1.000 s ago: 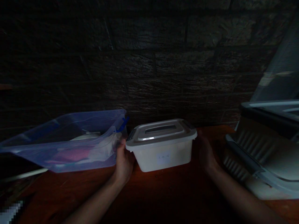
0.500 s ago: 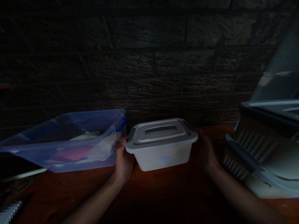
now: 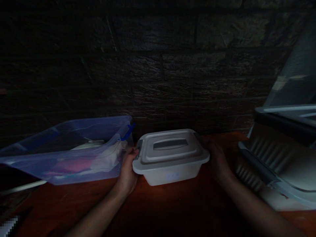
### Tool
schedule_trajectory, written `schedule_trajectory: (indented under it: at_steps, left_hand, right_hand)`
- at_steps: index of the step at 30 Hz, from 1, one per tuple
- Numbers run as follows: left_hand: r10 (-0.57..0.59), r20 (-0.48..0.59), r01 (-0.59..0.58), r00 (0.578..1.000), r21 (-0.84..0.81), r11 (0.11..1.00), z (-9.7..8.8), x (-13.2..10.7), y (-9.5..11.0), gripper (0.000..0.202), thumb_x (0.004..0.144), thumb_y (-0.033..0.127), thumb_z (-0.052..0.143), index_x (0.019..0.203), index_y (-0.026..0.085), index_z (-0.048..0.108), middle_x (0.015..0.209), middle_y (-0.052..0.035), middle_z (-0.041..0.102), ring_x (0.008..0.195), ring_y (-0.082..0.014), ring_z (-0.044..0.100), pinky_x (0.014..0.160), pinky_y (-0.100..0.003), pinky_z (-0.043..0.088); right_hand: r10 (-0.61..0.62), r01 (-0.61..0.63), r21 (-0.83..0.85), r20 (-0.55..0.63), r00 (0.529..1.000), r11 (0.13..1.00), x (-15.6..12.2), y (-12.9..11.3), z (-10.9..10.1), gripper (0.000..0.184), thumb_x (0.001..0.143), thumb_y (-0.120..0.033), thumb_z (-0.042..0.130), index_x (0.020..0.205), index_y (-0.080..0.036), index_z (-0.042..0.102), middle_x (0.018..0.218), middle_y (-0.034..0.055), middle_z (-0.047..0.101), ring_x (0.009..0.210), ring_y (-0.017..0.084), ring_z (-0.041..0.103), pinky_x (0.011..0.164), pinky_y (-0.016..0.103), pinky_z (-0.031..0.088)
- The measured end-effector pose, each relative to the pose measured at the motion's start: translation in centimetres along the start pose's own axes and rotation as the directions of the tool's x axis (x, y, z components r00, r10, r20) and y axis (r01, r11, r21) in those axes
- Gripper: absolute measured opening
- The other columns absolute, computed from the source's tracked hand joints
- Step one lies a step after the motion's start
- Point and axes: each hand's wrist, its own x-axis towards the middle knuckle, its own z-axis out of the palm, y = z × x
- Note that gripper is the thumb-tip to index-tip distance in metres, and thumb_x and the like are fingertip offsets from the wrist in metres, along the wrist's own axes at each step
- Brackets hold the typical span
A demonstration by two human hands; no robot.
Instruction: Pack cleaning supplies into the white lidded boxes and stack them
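Observation:
A small white plastic box [image 3: 170, 171] with a grey lid and a dark flat handle sits on the reddish-brown wooden table [image 3: 172, 210], tipped with its top toward me. My left hand [image 3: 128, 169] grips its left end, thumb up by the lid latch. My right hand [image 3: 217, 161] presses against its right end, fingers partly hidden behind the box. The scene is dim.
A translucent blue bin [image 3: 69, 151] holding white and pink items stands just left of the box, touching my left hand. A large grey ribbed container [image 3: 276, 164] with a raised lid fills the right side. A dark brick wall [image 3: 158, 65] runs behind.
The white box has tilted forward, so more of its lid shows. Both hands have stayed at its ends, and my left thumb has risen to the latch.

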Motion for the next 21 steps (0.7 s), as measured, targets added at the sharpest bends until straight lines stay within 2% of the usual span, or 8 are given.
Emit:
schedule_trajectory:
  at_steps: [2,4,7,9,12,14,17,21]
  left_hand:
    - [-0.026,-0.027,0.027,0.999,0.049,0.998,-0.1,0.2,0.4,0.023,0.070,0.033,0.078,0.077,0.019,0.061,0.066,0.0059,0.061,0.059,-0.0121,0.056,0.056,-0.023,0.042]
    - [-0.085,-0.012,0.085,0.996,0.092,0.992,-0.1,0.2,1.0,0.026,0.069,0.035,0.081,0.076,0.018,0.062,0.066,0.0047,0.061,0.060,-0.0126,0.057,0.056,-0.023,0.043]
    - [-0.198,0.051,0.187,0.979,0.166,0.968,-0.2,0.3,2.0,0.032,0.069,0.039,0.084,0.084,0.016,0.067,0.072,0.0012,0.067,0.062,-0.0151,0.061,0.057,-0.026,0.046]
    - [-0.231,0.060,0.213,0.971,0.215,0.953,-0.5,0.5,2.4,0.038,0.071,0.041,0.085,0.093,0.016,0.068,0.078,-0.0006,0.070,0.064,-0.0162,0.063,0.059,-0.027,0.048]
    - [-0.171,0.034,0.153,0.985,0.299,0.942,-1.1,0.9,2.7,0.046,0.073,0.041,0.085,0.110,0.020,0.066,0.092,-0.0010,0.073,0.074,-0.0174,0.066,0.064,-0.028,0.050]
    - [-0.119,0.075,0.083,0.990,0.370,0.925,-1.3,1.0,2.9,0.047,0.076,0.040,0.083,0.117,0.023,0.066,0.101,-0.0011,0.074,0.082,-0.0179,0.068,0.069,-0.027,0.050]
    - [-0.101,0.159,0.025,0.982,0.419,0.907,-1.6,1.1,3.0,0.035,0.080,0.039,0.079,0.109,0.023,0.070,0.099,0.0000,0.074,0.080,-0.0164,0.067,0.067,-0.025,0.048]
    - [-0.121,0.155,0.046,0.980,0.417,0.908,-1.7,1.0,3.1,0.028,0.078,0.036,0.078,0.101,0.022,0.070,0.083,0.0028,0.070,0.068,-0.0136,0.062,0.060,-0.024,0.044]
  right_hand:
    - [0.041,-0.040,0.031,-0.026,0.999,0.999,-0.2,-0.6,0.2,0.020,0.081,-0.041,0.076,0.087,-0.022,0.073,0.080,-0.0004,0.072,0.073,0.019,0.061,0.062,0.028,0.040]
    - [0.099,-0.096,0.092,-0.033,0.995,0.991,-0.5,-1.2,0.5,0.019,0.078,-0.039,0.080,0.086,-0.023,0.073,0.076,-0.0021,0.069,0.067,0.016,0.057,0.058,0.027,0.038]
    - [0.166,-0.165,0.153,0.002,0.986,0.974,-0.8,-1.9,0.9,0.021,0.074,-0.036,0.083,0.089,-0.023,0.075,0.075,-0.0021,0.070,0.065,0.016,0.057,0.058,0.027,0.038]
    - [0.186,-0.191,0.148,0.043,0.982,0.970,-0.9,-2.3,1.1,0.026,0.074,-0.035,0.083,0.095,-0.023,0.077,0.081,0.0004,0.074,0.072,0.019,0.063,0.060,0.028,0.041]
    - [0.199,-0.211,0.127,0.106,0.974,0.969,-1.0,-2.7,1.1,0.036,0.076,-0.039,0.083,0.108,-0.023,0.077,0.101,0.0051,0.079,0.090,0.025,0.069,0.067,0.030,0.046]
    - [0.214,-0.230,0.115,0.134,0.968,0.966,-0.9,-2.8,1.0,0.041,0.075,-0.039,0.084,0.113,-0.024,0.077,0.107,0.0060,0.079,0.092,0.025,0.070,0.067,0.030,0.047]
    - [0.245,-0.259,0.090,0.144,0.959,0.962,-0.7,-2.9,0.8,0.042,0.073,-0.036,0.086,0.112,-0.022,0.078,0.099,0.0056,0.079,0.079,0.021,0.069,0.063,0.028,0.046]
    - [0.285,-0.291,0.026,0.136,0.949,0.956,-0.3,-2.9,0.2,0.038,0.070,-0.033,0.086,0.105,-0.021,0.078,0.080,0.0024,0.076,0.062,0.016,0.062,0.056,0.026,0.042]
